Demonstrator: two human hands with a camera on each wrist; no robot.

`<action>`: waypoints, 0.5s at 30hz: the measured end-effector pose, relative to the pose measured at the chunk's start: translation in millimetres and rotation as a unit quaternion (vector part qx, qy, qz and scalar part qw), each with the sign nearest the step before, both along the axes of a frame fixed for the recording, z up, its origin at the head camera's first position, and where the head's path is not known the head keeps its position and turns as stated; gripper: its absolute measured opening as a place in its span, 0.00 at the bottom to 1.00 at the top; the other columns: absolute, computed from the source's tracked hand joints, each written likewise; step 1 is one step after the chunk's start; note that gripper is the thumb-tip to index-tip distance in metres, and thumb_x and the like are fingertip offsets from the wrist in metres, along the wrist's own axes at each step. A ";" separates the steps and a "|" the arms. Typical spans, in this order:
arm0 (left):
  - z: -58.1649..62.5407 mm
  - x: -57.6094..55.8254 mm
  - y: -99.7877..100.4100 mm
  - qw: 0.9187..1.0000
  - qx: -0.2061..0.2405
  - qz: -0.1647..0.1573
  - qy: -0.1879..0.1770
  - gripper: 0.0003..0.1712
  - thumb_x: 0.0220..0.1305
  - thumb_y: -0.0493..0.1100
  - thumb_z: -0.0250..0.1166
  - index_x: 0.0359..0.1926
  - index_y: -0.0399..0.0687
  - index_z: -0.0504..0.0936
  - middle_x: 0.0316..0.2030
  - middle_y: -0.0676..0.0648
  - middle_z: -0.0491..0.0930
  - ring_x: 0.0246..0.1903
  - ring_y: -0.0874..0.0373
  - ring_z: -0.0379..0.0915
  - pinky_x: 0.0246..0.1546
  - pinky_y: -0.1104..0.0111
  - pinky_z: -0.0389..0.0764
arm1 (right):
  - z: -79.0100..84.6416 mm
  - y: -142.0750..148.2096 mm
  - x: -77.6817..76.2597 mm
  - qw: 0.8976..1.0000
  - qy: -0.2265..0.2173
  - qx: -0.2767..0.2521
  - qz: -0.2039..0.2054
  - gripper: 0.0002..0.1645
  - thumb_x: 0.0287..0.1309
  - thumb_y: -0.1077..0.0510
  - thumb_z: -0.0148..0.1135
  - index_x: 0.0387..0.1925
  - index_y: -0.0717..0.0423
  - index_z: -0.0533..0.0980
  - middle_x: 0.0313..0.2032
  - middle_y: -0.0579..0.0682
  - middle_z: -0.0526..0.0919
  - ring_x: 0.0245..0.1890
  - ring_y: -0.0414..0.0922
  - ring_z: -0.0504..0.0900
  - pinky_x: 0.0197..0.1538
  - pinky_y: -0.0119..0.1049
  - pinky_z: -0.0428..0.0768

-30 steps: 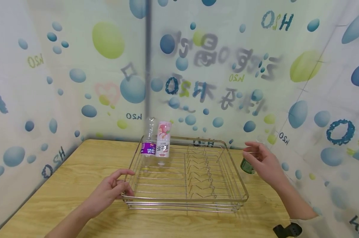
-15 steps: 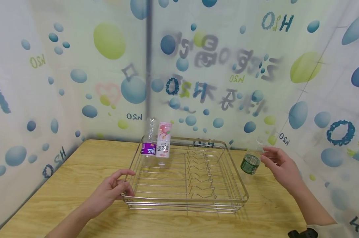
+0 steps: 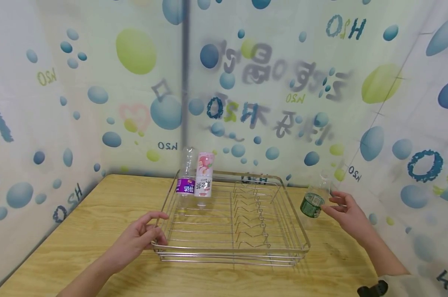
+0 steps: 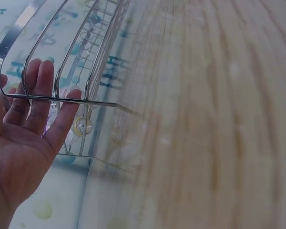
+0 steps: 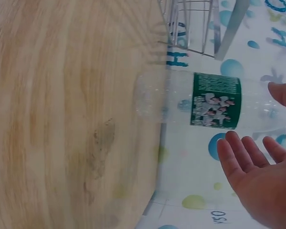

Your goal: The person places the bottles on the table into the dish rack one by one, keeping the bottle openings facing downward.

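A green-labelled bottle [image 3: 313, 205] stands on the table [image 3: 82, 222], right of the wire rack [image 3: 227, 250], with the right hand [image 3: 352, 218] just beside it
The right hand's fingers are spread and relaxed, grasping nothing, though whether a fingertip touches the bottle is hard to tell; the left hand [image 3: 132, 238] grips the rack's near left rim, and inside the rack's left part a purple-labelled bottle [image 3: 186, 185] and a pink-labelled bottle [image 3: 203, 177] rest side by side
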State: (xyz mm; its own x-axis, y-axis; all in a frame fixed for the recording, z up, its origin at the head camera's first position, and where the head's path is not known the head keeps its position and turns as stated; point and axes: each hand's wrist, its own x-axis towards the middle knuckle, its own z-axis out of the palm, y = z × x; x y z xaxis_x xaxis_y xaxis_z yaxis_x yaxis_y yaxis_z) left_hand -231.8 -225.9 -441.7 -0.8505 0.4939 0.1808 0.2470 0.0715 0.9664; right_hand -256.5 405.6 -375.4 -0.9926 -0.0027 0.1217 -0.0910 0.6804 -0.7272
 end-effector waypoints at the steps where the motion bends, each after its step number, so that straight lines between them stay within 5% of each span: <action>1: -0.2 -0.3 0.1 1.000 0.002 -0.001 0.001 0.19 0.90 0.39 0.49 0.70 0.65 0.73 0.41 0.53 0.91 0.46 0.60 0.88 0.43 0.68 0.87 | -2.1 0.2 -1.8 1.000 -0.007 -0.005 0.005 0.52 0.83 0.43 0.61 0.85 0.66 0.45 0.78 0.74 0.61 0.73 0.71 0.70 0.51 0.28 0.83; 4: -0.7 -1.2 0.7 1.000 0.007 -0.002 0.003 0.19 0.90 0.39 0.49 0.71 0.60 0.72 0.41 0.52 0.91 0.45 0.60 0.88 0.43 0.68 0.87 | -6.4 -0.9 -7.2 1.000 -0.018 -0.019 0.011 0.57 0.82 0.43 0.61 0.86 0.65 0.39 0.80 0.76 0.55 0.76 0.74 0.66 0.62 0.48 0.86; 7: -1.2 -1.8 1.0 1.000 0.009 0.000 0.008 0.18 0.89 0.39 0.50 0.73 0.52 0.71 0.41 0.52 0.91 0.45 0.61 0.88 0.42 0.69 0.86 | -7.7 -2.8 -12.5 0.999 -0.023 -0.026 0.009 0.60 0.82 0.42 0.61 0.87 0.65 0.34 0.82 0.77 0.51 0.78 0.75 0.62 0.68 0.67 0.79; 15: -2.7 -2.2 0.5 1.000 0.008 0.002 0.012 0.18 0.89 0.39 0.50 0.72 0.53 0.71 0.41 0.53 0.91 0.44 0.61 0.88 0.41 0.70 0.85 | -13.2 -8.1 -25.7 0.999 -0.016 -0.038 0.004 0.62 0.81 0.42 0.62 0.87 0.65 0.33 0.82 0.76 0.52 0.79 0.76 0.60 0.71 0.69 0.76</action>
State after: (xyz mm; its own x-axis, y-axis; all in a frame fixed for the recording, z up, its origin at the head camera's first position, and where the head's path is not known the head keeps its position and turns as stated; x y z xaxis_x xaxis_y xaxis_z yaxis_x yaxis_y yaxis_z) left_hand -234.0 -225.4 -444.4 -0.8473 0.4881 0.2094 0.2705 0.0573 0.9610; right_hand -282.1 397.5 -388.6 -0.9959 -0.0017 0.0909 -0.0721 0.6230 -0.7789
